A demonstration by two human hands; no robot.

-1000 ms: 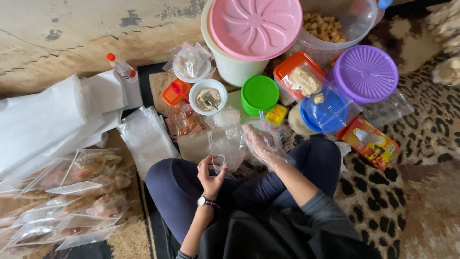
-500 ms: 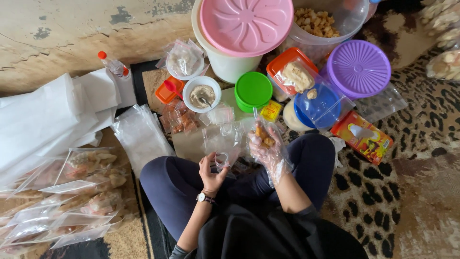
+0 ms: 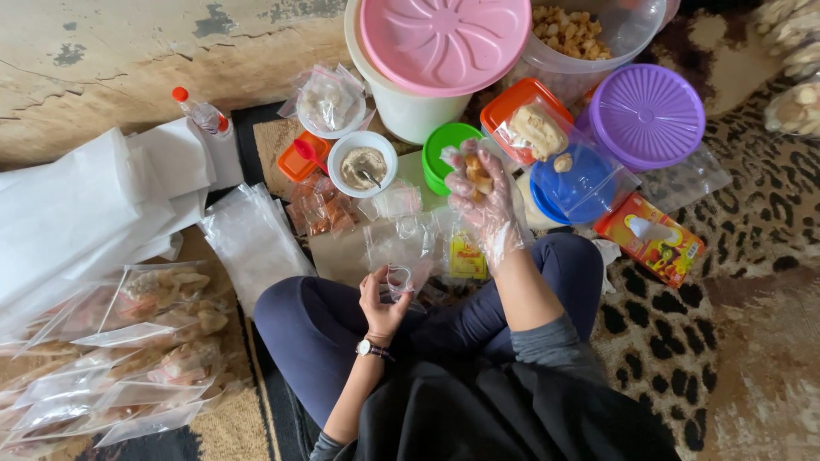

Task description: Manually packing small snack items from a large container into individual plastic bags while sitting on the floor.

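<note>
Here, head view: a seated person, legs crossed, works over a floor crowded with tubs and bags.
Right hand (image 3: 483,196): gloved in thin clear plastic, raised above the knees, fingers curled round a clump of golden snack pieces (image 3: 475,171).
Left hand (image 3: 382,296): bare, watch at the wrist, low over the lap; thumb and fingers pinch the mouth of a small clear bag (image 3: 401,275).
Key relation: the bag lies below and to the left of the loaded right hand, nearer the body; the two are apart, with no contact visible.
Bag axis: the bag is crumpled and see-through, so its long axis and how far its mouth gapes cannot be told.
Nearer hand: the left one already has the bag; the right one carries the snacks.
Surroundings: green lid (image 3: 453,145) just behind the right hand, blue lid (image 3: 581,183) to its right, white bowl (image 3: 362,163) of powder to its left.
Filled bags (image 3: 145,341): stacked at the far left, well apart from both hands.
</note>
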